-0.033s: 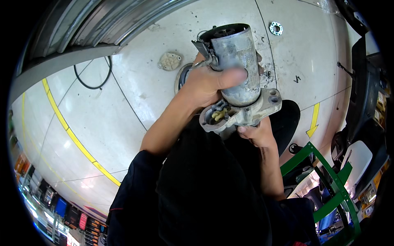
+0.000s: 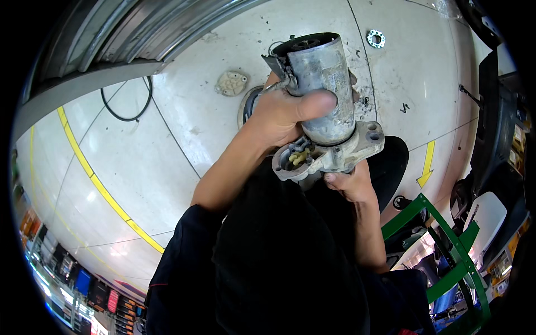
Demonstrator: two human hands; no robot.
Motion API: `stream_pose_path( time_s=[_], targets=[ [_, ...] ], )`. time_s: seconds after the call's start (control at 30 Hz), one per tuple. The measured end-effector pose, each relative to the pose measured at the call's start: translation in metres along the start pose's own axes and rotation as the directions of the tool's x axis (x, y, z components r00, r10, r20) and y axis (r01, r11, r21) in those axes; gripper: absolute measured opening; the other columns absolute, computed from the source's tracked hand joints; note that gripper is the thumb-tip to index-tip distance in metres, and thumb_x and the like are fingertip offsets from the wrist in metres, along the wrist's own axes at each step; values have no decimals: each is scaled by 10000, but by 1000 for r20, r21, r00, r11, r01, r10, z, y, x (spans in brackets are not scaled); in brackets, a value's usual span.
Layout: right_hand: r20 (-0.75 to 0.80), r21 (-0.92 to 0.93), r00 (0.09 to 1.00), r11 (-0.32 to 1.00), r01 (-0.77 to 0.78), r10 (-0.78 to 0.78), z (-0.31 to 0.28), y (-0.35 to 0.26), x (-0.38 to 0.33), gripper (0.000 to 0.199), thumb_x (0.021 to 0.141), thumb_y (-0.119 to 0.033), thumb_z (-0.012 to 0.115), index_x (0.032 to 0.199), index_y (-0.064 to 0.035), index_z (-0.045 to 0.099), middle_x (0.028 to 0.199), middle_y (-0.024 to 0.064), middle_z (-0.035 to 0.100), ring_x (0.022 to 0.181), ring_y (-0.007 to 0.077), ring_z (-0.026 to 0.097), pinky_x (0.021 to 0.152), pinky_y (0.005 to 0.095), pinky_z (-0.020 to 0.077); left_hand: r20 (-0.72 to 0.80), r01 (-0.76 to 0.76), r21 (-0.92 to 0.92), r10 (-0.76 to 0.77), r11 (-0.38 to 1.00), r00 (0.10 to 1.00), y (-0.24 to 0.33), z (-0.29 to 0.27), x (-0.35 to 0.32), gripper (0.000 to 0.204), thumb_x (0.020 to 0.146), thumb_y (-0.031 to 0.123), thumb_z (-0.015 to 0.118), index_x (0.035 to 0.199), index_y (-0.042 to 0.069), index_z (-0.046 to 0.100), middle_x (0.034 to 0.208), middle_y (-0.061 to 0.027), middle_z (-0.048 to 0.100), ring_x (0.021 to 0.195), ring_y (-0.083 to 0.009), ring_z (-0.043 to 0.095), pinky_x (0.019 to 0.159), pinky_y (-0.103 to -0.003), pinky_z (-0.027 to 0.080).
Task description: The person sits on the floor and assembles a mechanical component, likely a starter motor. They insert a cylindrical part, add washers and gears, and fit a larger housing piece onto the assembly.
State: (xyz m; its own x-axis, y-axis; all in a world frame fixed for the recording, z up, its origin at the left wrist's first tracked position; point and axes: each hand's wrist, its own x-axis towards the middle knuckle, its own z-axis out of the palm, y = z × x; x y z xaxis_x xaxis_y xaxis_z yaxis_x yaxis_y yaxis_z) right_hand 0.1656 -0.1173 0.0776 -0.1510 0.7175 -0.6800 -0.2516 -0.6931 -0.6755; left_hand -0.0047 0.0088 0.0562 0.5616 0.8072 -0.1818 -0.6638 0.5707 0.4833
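Note:
A worn grey starter motor (image 2: 326, 72) is held up over my lap, its open cylinder end pointing away from me. My left hand (image 2: 290, 111) wraps round the cylinder, thumb across its near side, with fingertips showing at the far right edge. A metal lead and flap stick out beside that hand. Beneath the cast end housing (image 2: 340, 153), my right hand (image 2: 352, 181) grips from below; most of its fingers are hidden. Inside the housing's round opening sits a yellowish lever piece (image 2: 298, 157).
On the pale floor lie a flat metal cover (image 2: 231, 83), a toothed ring (image 2: 376, 38), dark debris and a black hoop (image 2: 127, 97). A round part (image 2: 249, 106) is partly hidden behind my left hand. A green metal frame (image 2: 452, 251) stands at right, shutter slats (image 2: 120, 33) upper left.
The starter motor has shifted very slightly to the right, with both hands keeping their hold.

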Motion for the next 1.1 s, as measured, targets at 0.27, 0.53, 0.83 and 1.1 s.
stream_pose_path(
  time_s=[0.27, 0.53, 0.83, 1.1],
  targets=[
    [-102, -178, 991, 982, 69, -88, 13, -12, -5, 828, 656, -145, 870, 1342, 12, 432, 1252, 88, 553, 1141, 189, 524, 1017, 364, 411, -81, -37, -150, 25, 988, 996, -14, -6, 0, 689, 831, 516, 676, 1308, 50, 500, 1159, -145, 604, 1084, -325, 615, 880, -599, 535],
    [-117, -62, 993, 998, 17, -25, -22, 17, -26, 923, 613, -177, 883, 1376, 15, 402, 1233, 89, 576, 1100, 204, 574, 959, 367, 469, -156, -150, -366, 99, 918, 983, 4, -31, 5, 558, 884, 484, 599, 1256, 76, 516, 1122, -154, 621, 1047, -338, 627, 899, -607, 518],
    [104, -475, 968, 843, 252, -230, -75, 42, -33, 779, 579, -120, 881, 1296, -76, 579, 1327, 91, 582, 1250, 230, 522, 1094, 389, 369, -485, 51, -363, -235, 930, 842, -11, -69, 38, 562, 894, 448, 628, 1231, 19, 493, 1085, -175, 603, 1018, -345, 609, 943, -551, 511],
    [-12, 708, 1000, 706, 10, -1, -109, 91, -26, 395, 997, -241, 489, 1349, -65, 515, 1272, 141, 618, 1095, 263, 644, 906, 399, 571, -551, 125, -430, -370, 894, 748, -51, -122, 64, 517, 911, 407, 644, 1259, 73, 457, 1171, -165, 561, 1087, -349, 578, 964, -570, 508]
  ],
)
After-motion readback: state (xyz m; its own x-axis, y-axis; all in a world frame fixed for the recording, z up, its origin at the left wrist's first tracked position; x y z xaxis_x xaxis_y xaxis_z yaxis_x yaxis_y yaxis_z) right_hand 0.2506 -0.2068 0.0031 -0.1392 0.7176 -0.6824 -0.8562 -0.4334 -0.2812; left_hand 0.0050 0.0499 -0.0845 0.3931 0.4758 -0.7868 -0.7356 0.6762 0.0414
